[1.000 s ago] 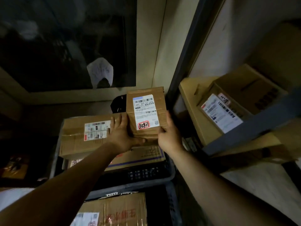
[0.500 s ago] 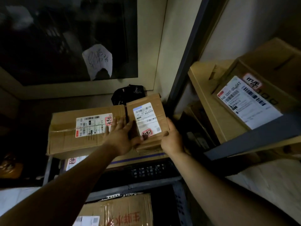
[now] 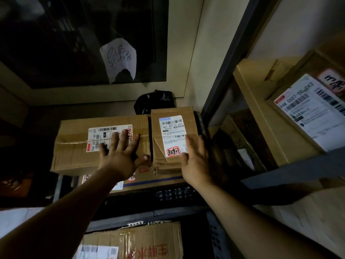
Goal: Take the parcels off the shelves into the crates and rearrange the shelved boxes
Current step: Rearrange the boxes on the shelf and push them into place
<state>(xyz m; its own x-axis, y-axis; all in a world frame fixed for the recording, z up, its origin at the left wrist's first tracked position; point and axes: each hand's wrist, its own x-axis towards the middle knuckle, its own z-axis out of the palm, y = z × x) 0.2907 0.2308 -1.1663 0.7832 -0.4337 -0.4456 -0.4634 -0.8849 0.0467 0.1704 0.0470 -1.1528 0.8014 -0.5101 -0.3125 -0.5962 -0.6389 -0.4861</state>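
Head view: spreading released left hand (image 3: pixel 121 161) over wide brown cardboard box (image 3: pixel 74 146). Laying flat, unclenched right hand (image 3: pixel 196 165) against small labelled brown cardboard parcel (image 3: pixel 172 135) between hands, likely squaring it.

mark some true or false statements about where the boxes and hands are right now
1. The small box lies right of the large box. True.
2. The left hand grips the small box. False: its fingers are spread straight over the large box.
3. The right hand is open at the small box's right edge. True.
4. The small box is unlabelled. False: it bears a white label with a red stamp.
5. A black bag lies behind the two boxes. True.
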